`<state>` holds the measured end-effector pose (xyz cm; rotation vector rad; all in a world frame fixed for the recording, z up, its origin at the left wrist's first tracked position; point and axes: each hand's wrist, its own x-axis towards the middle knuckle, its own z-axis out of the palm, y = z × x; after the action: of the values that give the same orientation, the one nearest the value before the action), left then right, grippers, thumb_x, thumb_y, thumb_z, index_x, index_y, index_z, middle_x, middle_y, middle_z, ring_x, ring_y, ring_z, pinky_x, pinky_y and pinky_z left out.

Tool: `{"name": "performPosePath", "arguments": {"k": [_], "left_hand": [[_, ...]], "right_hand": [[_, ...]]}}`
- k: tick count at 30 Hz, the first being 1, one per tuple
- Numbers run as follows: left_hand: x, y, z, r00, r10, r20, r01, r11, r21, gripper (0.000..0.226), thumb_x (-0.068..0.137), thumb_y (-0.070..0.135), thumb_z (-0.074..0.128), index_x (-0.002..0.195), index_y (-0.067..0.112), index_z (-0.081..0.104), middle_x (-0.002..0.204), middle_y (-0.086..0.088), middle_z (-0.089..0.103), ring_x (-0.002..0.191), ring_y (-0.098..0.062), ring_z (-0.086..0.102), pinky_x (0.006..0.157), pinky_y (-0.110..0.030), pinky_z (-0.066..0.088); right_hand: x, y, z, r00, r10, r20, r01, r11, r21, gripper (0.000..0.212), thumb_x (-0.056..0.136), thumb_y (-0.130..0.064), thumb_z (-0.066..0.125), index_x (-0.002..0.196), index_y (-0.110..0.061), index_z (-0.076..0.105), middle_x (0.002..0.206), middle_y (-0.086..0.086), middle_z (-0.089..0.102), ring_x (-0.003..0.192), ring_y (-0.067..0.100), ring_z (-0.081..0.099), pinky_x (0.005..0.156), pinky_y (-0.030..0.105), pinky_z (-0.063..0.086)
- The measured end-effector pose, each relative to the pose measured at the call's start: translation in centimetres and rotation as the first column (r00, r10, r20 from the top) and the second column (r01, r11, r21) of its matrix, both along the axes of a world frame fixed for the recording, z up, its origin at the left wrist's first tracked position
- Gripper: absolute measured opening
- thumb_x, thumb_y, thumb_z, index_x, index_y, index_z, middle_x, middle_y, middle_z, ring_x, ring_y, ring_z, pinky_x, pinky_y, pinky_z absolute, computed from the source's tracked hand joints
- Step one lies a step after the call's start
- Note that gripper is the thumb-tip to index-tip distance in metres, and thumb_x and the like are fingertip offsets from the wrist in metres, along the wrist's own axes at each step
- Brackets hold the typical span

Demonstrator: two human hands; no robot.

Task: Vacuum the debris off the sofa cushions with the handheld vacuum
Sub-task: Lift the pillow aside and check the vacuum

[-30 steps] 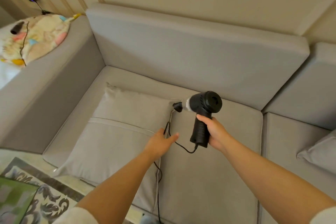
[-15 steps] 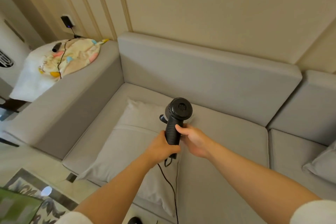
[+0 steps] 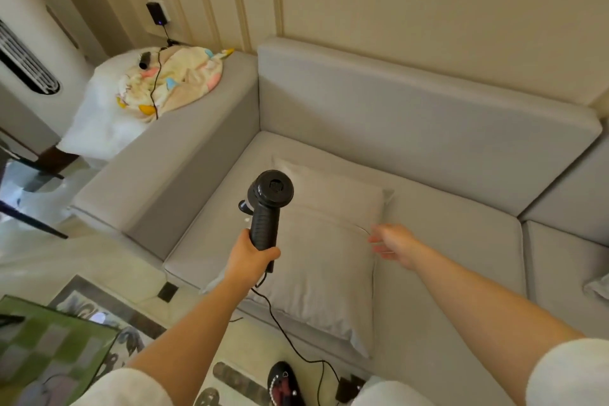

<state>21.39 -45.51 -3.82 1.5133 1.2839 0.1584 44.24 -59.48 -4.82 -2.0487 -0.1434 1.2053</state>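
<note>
My left hand (image 3: 252, 255) grips the ribbed handle of the black handheld vacuum (image 3: 268, 204), held upright above the left end of the grey sofa seat cushion (image 3: 445, 241). Its nozzle points left and away from me. A black cord (image 3: 283, 333) trails from the handle down to the floor. My right hand (image 3: 393, 242) hovers with fingers apart over the right edge of a grey throw pillow (image 3: 326, 260) lying flat on the seat. I cannot make out debris on the fabric.
The sofa armrest (image 3: 171, 168) carries a patterned blanket (image 3: 178, 82) with a small black object and a cable from a wall charger (image 3: 157, 12). A second pillow (image 3: 598, 287) peeks in at the right edge. A patterned rug (image 3: 108, 313), a green bag (image 3: 49, 343) and a black shoe (image 3: 285, 382) lie on the floor.
The vacuum passed from my right hand to my left hand. My right hand let go and moved right over the pillow's edge. The camera view shifted back and to the left.
</note>
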Motion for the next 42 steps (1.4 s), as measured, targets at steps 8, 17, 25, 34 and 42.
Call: {"name": "performPosePath", "arguments": {"k": [8,17,25,34,42], "left_hand": [[-0.1,-1.5,-2.7,0.988,0.143,-0.053,-0.143,0.990,0.004,0.042,0.071,0.012,0.072,0.100,0.019,0.043,0.078,-0.001,0.053,0.057,-0.012,0.055,0.040,-0.016,0.043],[6.6,-2.8,-6.0,0.972,0.217,-0.088,-0.216,0.976,0.022,0.037,0.069,0.010,0.069,0.095,0.018,0.045,0.080,-0.008,0.054,0.053,-0.018,0.055,0.049,-0.030,0.050],[8.0,-1.9,-8.4,0.944,0.285,-0.164,-0.275,0.958,0.081,0.035,0.070,0.010,0.069,0.089,0.025,0.045,0.078,-0.003,0.053,0.052,-0.013,0.055,0.042,-0.018,0.047],[6.2,-1.3,-9.0,0.924,0.270,-0.271,-0.247,0.962,0.116,0.039,0.069,0.016,0.071,0.097,0.023,0.045,0.092,-0.009,0.055,0.060,-0.013,0.055,0.043,-0.014,0.043],[3.7,-0.5,-5.3,0.946,0.228,-0.230,-0.186,0.964,0.189,0.043,0.069,0.015,0.071,0.103,0.017,0.045,0.101,-0.016,0.054,0.077,-0.031,0.062,0.060,-0.036,0.056]], "right_hand": [[4.2,0.4,-5.8,0.999,-0.043,0.013,0.044,0.991,-0.126,0.028,0.095,-0.027,0.045,0.102,-0.003,0.059,0.097,0.014,0.050,0.079,0.023,0.048,0.056,0.024,0.031],[7.2,2.7,-14.5,0.991,-0.063,-0.117,0.043,0.985,-0.165,0.091,0.082,-0.037,0.065,0.145,0.003,0.012,0.154,0.016,0.022,0.140,0.028,0.026,0.111,0.036,0.025],[8.4,3.1,-21.4,0.912,-0.186,-0.367,0.097,0.964,-0.248,0.106,0.067,-0.058,0.069,0.146,-0.008,0.020,0.150,0.006,0.034,0.136,0.023,0.037,0.113,0.041,0.029],[6.2,6.7,-23.4,0.982,-0.066,-0.175,0.036,0.985,-0.169,0.028,0.090,-0.021,0.058,0.105,0.002,0.060,0.082,0.014,0.056,0.058,0.022,0.047,0.050,0.028,0.040],[3.5,11.7,-10.3,0.972,-0.063,-0.227,0.128,0.950,0.284,0.020,0.092,-0.003,0.048,0.083,-0.016,0.060,0.077,0.001,0.058,0.066,0.013,0.052,0.050,0.018,0.044]]}}
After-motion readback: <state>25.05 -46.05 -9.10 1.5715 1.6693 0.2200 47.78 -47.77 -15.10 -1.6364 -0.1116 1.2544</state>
